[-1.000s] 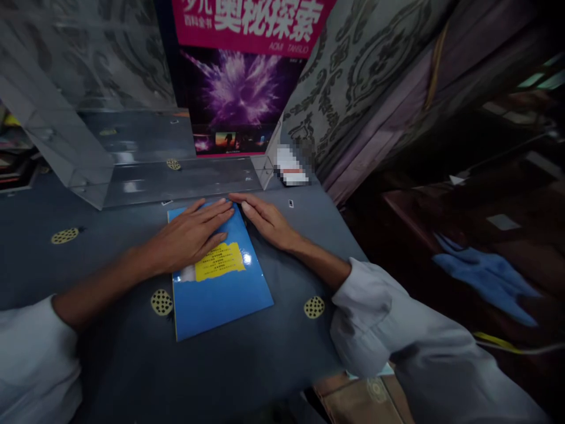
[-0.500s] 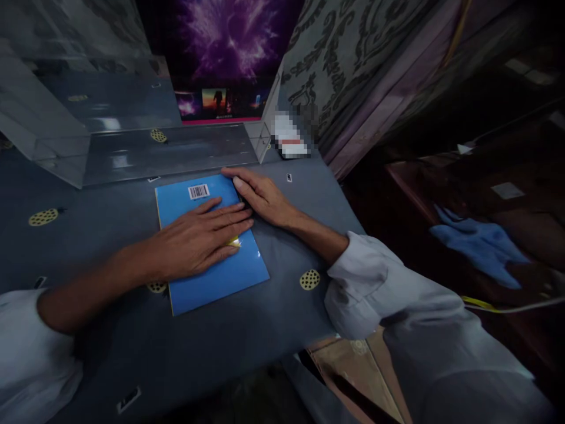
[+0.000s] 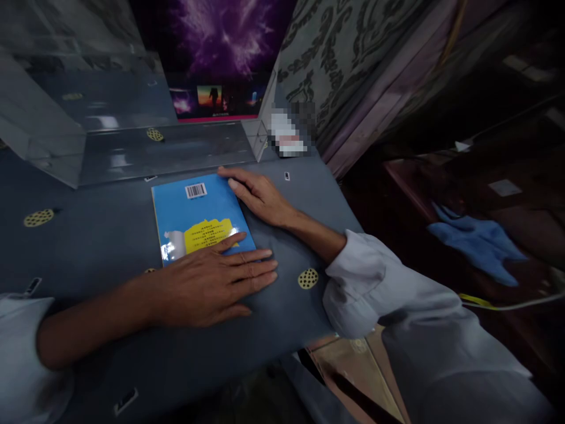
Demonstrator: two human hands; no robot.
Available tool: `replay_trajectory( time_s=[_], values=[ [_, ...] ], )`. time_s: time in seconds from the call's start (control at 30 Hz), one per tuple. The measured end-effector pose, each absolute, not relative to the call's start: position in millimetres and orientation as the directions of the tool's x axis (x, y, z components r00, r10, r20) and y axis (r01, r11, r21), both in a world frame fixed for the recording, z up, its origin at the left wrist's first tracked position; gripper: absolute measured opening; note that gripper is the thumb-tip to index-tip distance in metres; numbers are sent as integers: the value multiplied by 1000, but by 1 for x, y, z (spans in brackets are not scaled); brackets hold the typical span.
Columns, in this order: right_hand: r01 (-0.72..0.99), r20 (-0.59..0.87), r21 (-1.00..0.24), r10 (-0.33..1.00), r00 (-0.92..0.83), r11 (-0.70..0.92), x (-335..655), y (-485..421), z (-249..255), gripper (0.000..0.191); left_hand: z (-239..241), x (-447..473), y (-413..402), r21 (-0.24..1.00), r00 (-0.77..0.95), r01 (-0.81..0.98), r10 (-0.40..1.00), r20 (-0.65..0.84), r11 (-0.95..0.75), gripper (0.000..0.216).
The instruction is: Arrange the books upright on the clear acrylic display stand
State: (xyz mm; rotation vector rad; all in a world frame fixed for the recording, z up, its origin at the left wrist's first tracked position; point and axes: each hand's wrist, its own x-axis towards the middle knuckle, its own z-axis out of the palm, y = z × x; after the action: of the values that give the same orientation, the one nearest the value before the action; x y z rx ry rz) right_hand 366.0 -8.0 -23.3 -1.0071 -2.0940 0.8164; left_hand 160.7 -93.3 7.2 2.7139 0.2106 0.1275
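Note:
A blue book (image 3: 200, 215) with a barcode and a yellow patch lies flat on the dark blue cloth of the table (image 3: 97, 235). My left hand (image 3: 216, 285) lies flat and open across the book's near edge, fingers stretched to the right. My right hand (image 3: 258, 197) rests open against the book's far right corner, fingers pointing left along its edge.
A clear acrylic stand (image 3: 132, 147) sits behind the book, with a purple-covered book (image 3: 220, 53) upright in it. A patterned wall (image 3: 344, 59) rises at the right. The table edge drops off at right onto a dark floor with a blue cloth (image 3: 479, 241).
My left hand has slid back along the book from its far end to its near edge, uncovering the barcode and yellow patch. My right hand stays at the far right corner.

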Motion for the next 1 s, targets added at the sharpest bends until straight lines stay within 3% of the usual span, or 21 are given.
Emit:
replay_trajectory(
  time_s=[0.23,0.37,0.53,0.63,0.8,1.0],
  values=[
    [436,327,-714,812,-483,547,365,-11,-25,49,7,154,-87,350,967,201,242,75,-915,61],
    [456,344,-676,794,-501,580,367,-10,-27,47,2,126,-61,296,881,429,468,70,-853,60],
    [554,364,-528,761,-537,643,353,-18,-12,39,-6,79,-24,299,583,757,808,91,-580,60],
    [482,338,-447,641,-689,753,327,-39,0,36,-10,67,-16,322,542,773,833,115,-547,59],
    [291,183,-427,397,-899,856,296,-88,7,45,-13,69,-18,311,569,745,806,162,-589,57],
    [264,107,-473,352,-930,840,311,-119,16,46,-15,69,-18,298,565,748,804,185,-593,55]
  ],
)
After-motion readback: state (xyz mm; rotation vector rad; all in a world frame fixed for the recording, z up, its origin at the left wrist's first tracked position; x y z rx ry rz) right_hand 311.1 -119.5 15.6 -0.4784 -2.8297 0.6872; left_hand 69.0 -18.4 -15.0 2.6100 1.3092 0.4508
